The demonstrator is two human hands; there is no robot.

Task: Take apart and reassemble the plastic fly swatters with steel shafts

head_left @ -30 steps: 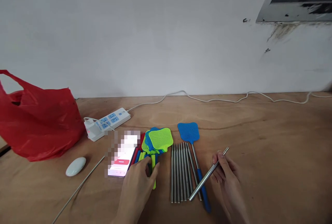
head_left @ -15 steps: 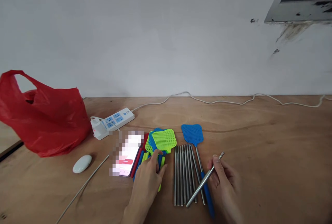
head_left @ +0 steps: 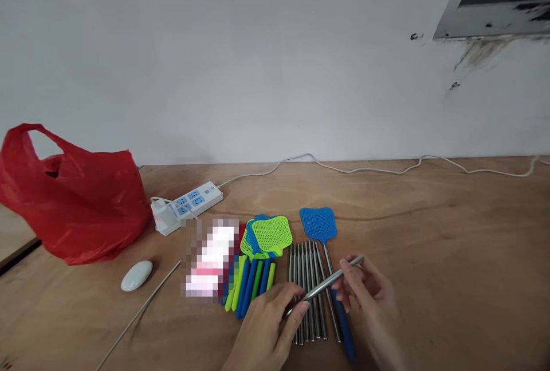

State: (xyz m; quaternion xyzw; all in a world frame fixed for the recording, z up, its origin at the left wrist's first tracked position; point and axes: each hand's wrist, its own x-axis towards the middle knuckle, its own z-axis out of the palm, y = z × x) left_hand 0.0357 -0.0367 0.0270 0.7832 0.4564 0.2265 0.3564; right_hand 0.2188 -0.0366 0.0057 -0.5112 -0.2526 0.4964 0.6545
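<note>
A silver metal rod (head_left: 324, 284) slants between my two hands, above a row of similar metal rods (head_left: 307, 296) on the table. My left hand (head_left: 275, 319) pinches its lower end. Near its upper end, the fingers of my right hand (head_left: 365, 296) close on it. Beneath and beside my right hand lies a blue fly swatter (head_left: 318, 224) with a metal shaft and a blue handle. To the left of the rods are several stacked swatter heads (head_left: 272, 233) in yellow-green and blue, with coloured handle grips (head_left: 244, 288) in front of them.
A phone (head_left: 212, 259), blurred out, lies left of the grips. Farther left are a white power strip (head_left: 201, 199), a white mouse-like object (head_left: 136, 275), a thin rod (head_left: 137, 315) and a red plastic bag (head_left: 77, 199). A white cable (head_left: 365, 169) runs along the wall.
My left hand has left the swatter heads and grips, moved right, and taken hold of the rod's lower end. The rod has tilted flatter while my right hand kept hold of it.
</note>
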